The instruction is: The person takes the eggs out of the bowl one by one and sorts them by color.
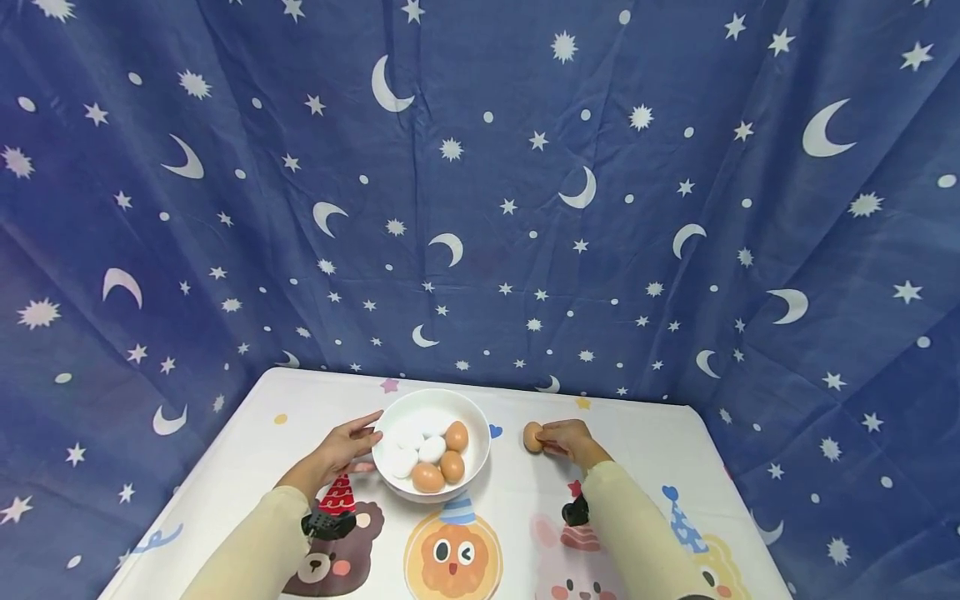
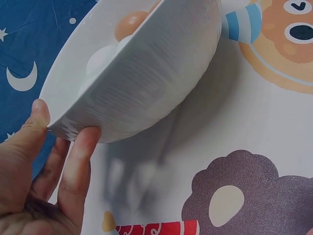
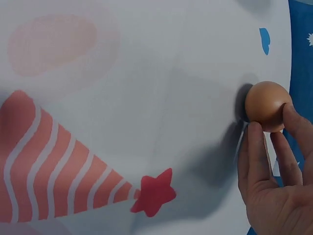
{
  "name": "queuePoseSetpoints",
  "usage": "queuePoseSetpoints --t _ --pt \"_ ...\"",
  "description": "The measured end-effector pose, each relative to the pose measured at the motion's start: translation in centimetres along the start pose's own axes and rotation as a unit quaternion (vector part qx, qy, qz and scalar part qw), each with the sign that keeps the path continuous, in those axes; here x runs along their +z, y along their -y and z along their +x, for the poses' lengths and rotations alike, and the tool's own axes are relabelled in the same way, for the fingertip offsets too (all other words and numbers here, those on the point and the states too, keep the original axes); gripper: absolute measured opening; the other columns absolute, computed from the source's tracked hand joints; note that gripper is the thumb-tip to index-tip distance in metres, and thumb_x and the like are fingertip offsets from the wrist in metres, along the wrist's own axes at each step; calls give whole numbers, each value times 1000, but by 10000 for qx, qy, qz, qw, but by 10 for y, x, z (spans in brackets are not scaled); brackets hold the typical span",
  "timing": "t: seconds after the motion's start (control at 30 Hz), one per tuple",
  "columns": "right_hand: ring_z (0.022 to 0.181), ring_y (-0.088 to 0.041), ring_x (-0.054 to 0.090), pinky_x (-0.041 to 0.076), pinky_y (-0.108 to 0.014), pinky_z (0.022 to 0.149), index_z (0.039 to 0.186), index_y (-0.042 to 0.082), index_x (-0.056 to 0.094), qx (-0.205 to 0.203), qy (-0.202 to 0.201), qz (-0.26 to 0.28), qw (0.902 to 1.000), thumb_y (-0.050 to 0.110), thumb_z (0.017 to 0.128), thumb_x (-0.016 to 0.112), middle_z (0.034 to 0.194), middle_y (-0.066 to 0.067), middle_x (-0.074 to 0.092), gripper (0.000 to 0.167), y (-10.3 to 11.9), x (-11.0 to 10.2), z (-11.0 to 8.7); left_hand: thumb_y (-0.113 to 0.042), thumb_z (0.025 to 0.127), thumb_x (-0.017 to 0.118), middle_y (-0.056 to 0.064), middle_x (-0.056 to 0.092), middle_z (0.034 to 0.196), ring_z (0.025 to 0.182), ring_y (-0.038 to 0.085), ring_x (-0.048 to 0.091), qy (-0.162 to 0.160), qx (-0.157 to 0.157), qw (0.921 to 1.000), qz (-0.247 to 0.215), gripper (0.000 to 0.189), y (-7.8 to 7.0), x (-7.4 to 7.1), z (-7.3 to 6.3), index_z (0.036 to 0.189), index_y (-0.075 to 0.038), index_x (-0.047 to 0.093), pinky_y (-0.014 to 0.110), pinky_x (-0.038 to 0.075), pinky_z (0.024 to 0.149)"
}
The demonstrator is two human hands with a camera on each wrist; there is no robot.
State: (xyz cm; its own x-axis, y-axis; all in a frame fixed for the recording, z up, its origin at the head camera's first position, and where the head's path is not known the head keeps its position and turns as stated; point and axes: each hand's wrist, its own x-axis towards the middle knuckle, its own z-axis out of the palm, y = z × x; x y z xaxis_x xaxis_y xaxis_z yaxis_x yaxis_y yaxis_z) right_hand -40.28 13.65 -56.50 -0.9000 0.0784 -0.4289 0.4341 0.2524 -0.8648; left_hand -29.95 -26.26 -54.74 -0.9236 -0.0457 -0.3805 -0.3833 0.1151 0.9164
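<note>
A white bowl [image 1: 427,407] on the table holds three brown eggs [image 1: 428,477] and several white eggs [image 1: 432,450]. At its left side my left hand [image 1: 347,444] grips the rim; the left wrist view shows the thumb [image 2: 41,115] on the rim and fingers [image 2: 80,152] against the outer wall. To the right of the bowl, my right hand [image 1: 568,439] pinches another brown egg [image 1: 532,437] between thumb and fingertips. In the right wrist view this brown egg [image 3: 267,106] is close over the tablecloth, its shadow beside it.
A white tablecloth [image 1: 517,500] printed with cartoon animals and party hats covers the table. Its far edge lies just behind the bowl. Beyond hangs a blue curtain [image 1: 480,208] with moons and stars. Dark wrist cameras [image 1: 328,525] are worn on both arms.
</note>
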Motion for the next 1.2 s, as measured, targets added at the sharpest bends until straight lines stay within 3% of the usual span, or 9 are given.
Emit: queuePoseSetpoints --t 0.17,0.4,0.83,1.03,1.2 --pt "75 -18 72 62 -38 85 119 -14 62 20 30 98 9999 -4 84 74 104 -23 72 39 4 0 -2 -22 100 59 26 39 149 119 30 61 82 56 10000 4 58 -1 -1 0 153 -19 37 36 64 76" --pt "71 -16 71 64 -33 77 117 -11 64 324 -53 251 9991 -3 82 76 96 -19 74 38 4 1 -3 -21 100 59 25 41 148 121 33 60 59 54 10000 1 57 0 -1 0 153 -20 37 36 64 76" --pt "68 -17 69 63 -33 78 110 -9 68 532 -187 94 9984 1 81 78 82 -12 73 32 4 1 0 -22 99 60 26 39 148 119 33 60 6 33 10000 19 57 0 1 0 152 -20 39 36 64 75" --pt "74 -19 71 64 -30 74 107 -7 71 485 -445 -97 9978 1 81 78 95 -15 72 29 20 -9 1 -21 100 59 26 40 148 119 32 61 42 33 10000 12 57 0 0 1 153 -19 38 37 64 76" --pt "95 -28 71 63 -29 75 114 -6 68 265 -467 -183 9984 2 83 77 116 -21 68 34 43 -9 -11 -21 101 58 26 40 149 123 34 58 86 76 9999 26 57 0 0 -1 153 -18 37 37 64 79"
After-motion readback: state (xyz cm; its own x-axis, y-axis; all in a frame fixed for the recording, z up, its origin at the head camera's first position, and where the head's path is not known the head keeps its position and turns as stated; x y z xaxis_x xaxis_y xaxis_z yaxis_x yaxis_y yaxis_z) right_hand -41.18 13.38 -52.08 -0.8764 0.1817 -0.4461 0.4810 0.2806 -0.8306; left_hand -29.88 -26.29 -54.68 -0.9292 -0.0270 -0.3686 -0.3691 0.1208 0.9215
